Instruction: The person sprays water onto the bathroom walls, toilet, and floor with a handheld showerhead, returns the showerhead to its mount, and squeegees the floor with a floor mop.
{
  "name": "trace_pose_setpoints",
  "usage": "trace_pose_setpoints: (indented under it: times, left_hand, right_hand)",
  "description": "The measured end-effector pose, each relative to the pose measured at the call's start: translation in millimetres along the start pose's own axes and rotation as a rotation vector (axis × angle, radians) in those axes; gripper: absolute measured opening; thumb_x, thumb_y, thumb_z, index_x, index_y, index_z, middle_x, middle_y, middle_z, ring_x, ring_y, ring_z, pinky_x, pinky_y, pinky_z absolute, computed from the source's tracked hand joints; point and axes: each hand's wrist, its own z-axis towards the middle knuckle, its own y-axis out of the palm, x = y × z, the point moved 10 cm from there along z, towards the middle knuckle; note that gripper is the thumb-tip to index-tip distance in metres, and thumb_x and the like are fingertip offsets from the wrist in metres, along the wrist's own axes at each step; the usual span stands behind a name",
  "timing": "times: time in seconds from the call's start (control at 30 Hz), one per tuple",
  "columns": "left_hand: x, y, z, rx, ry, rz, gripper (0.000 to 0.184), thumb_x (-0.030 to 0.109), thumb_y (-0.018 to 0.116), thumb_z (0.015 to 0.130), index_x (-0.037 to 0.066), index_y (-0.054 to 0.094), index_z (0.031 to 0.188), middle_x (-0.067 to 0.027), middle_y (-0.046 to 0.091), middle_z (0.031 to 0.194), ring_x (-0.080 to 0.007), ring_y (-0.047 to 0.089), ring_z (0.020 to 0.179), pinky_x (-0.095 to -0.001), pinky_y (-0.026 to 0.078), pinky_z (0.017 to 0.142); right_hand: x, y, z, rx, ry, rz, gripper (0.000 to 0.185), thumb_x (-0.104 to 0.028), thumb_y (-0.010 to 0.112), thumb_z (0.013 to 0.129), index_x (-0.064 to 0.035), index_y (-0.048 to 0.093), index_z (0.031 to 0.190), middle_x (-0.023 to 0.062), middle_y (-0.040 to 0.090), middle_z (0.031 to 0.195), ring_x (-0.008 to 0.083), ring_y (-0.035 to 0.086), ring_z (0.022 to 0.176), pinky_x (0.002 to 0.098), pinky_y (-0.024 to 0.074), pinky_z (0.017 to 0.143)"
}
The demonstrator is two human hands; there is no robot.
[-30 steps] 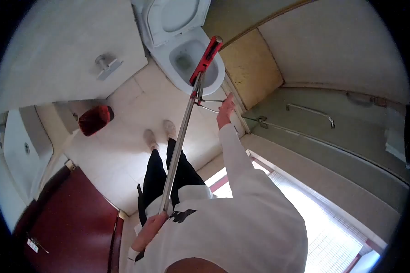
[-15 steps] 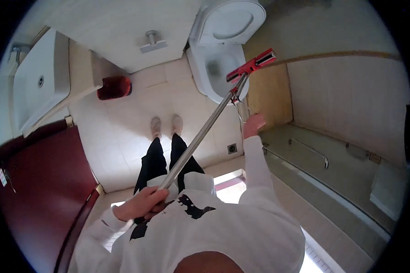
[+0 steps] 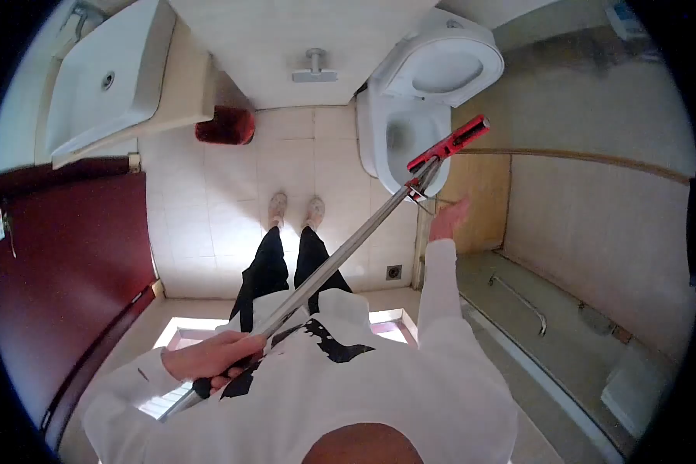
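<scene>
A mop with a metal pole and a red head slants up across my body. It looks like a squeeze mop; no sponge shows on the head. My left hand is wrapped round the pole's lower part, by a black grip at my waist. On the other side, my right hand reaches out below the head, close to the thin wire lever, with fingers stretched and slightly blurred. It appears to hold nothing. Behind the mop head stands the white toilet, its lid raised.
A white washbasin is at upper left, with a red bin beside its cabinet. A dark red door stands at left. To the right are a metal grab bar and a ledge. A drain lies in the floor.
The view has shifted, so the room sits lower and further right. My right hand has come away from the wire lever and its fingers have stretched out. My left hand still grips the pole.
</scene>
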Motion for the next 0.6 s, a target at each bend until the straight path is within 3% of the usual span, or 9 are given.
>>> trace_pose_setpoints:
  times: [0.07,0.13,0.17,0.2,0.27,0.33,0.43,0.5,0.6]
  left_hand:
    - [-3,-1,17,0.005,0.012,-0.04,0.046,0.046,0.036,0.086,0.008,0.039,0.059,0.0005,0.034,0.043,-0.0075,0.036,0.029,-0.0219,0.028,0.025]
    - [10,-2,46,-0.015,0.146,-0.014,0.05,0.047,0.035,0.086,0.01,0.034,0.053,-0.0003,0.035,0.04,-0.0088,0.035,0.029,-0.0237,0.03,0.025]
    - [13,2,71,-0.117,0.216,-0.046,0.049,0.048,0.034,0.086,0.011,0.032,0.053,0.0011,0.033,0.041,-0.0081,0.034,0.029,-0.0243,0.031,0.025]
    - [28,8,65,-0.168,0.163,-0.163,0.047,0.047,0.039,0.085,0.012,0.034,0.054,0.0023,0.032,0.043,-0.0074,0.034,0.029,-0.0237,0.03,0.024]
    - [39,6,61,-0.16,0.187,-0.145,0.035,0.042,0.043,0.085,0.011,0.039,0.068,0.0026,0.031,0.047,-0.0065,0.034,0.03,-0.023,0.03,0.024]
    - [48,0,43,-0.154,0.298,-0.047,0.032,0.038,0.045,0.084,0.01,0.039,0.071,0.0027,0.032,0.048,-0.0063,0.034,0.032,-0.0226,0.031,0.025]
    - [39,6,13,-0.118,0.253,-0.019,0.03,0.035,0.045,0.084,0.009,0.038,0.07,0.0027,0.032,0.048,-0.0061,0.034,0.033,-0.0224,0.032,0.026]
    - [19,14,-7,-0.126,0.184,-0.038,0.028,0.031,0.043,0.084,0.009,0.037,0.068,0.0029,0.032,0.048,-0.0059,0.035,0.033,-0.0225,0.033,0.028]
    - [0,29,-48,-0.058,0.128,-0.057,0.031,0.035,0.043,0.085,0.007,0.038,0.072,0.0025,0.033,0.048,-0.0066,0.036,0.033,-0.0231,0.032,0.028]
  right_hand:
    - [97,43,-47,-0.708,-0.122,-1.625,0.04,-0.025,0.033,0.088,-0.0049,0.04,0.121,0.0083,0.041,0.124,0.0204,0.039,0.114,0.0307,0.0343,0.092]
    - [101,-3,-63,-0.392,0.36,-0.494,0.036,-0.026,0.029,0.089,-0.0108,0.04,0.119,0.0018,0.043,0.118,0.0137,0.045,0.101,0.0276,0.0397,0.081]
    - [-17,-1,-68,-0.674,-0.078,-1.198,0.036,-0.026,0.029,0.088,-0.011,0.04,0.12,0.003,0.043,0.119,0.0155,0.044,0.103,0.0303,0.0391,0.083]
    - [-158,-6,-75,-0.666,-0.708,-1.856,0.037,-0.025,0.03,0.088,-0.0111,0.039,0.121,0.0042,0.043,0.12,0.0173,0.043,0.106,0.0331,0.0386,0.086]
    - [-108,8,-104,-0.064,-0.862,-1.748,0.037,-0.014,0.033,0.084,0.0005,0.047,0.115,0.0191,0.047,0.116,0.035,0.047,0.104,0.0436,0.0366,0.088]
    - [-65,21,-83,-0.561,-0.736,-1.703,0.037,-0.018,0.037,0.083,0.0012,0.048,0.113,0.0188,0.045,0.119,0.0345,0.045,0.107,0.0443,0.036,0.088]
    - [-11,24,-54,-0.481,-0.678,-1.668,0.042,-0.028,0.04,0.082,-0.0047,0.044,0.117,0.0127,0.041,0.121,0.0352,0.035,0.113,0.0555,0.0284,0.091]
    - [-6,-5,-11,-0.255,-0.13,-0.427,0.039,-0.029,0.043,0.08,-0.0081,0.049,0.112,0.0133,0.042,0.12,0.0355,0.036,0.112,0.0594,0.0285,0.087]
    - [-16,16,11,0.153,-0.246,-0.98,0.041,-0.03,0.041,0.082,-0.0065,0.045,0.116,0.0137,0.04,0.121,0.03,0.037,0.112,0.0502,0.0305,0.088]
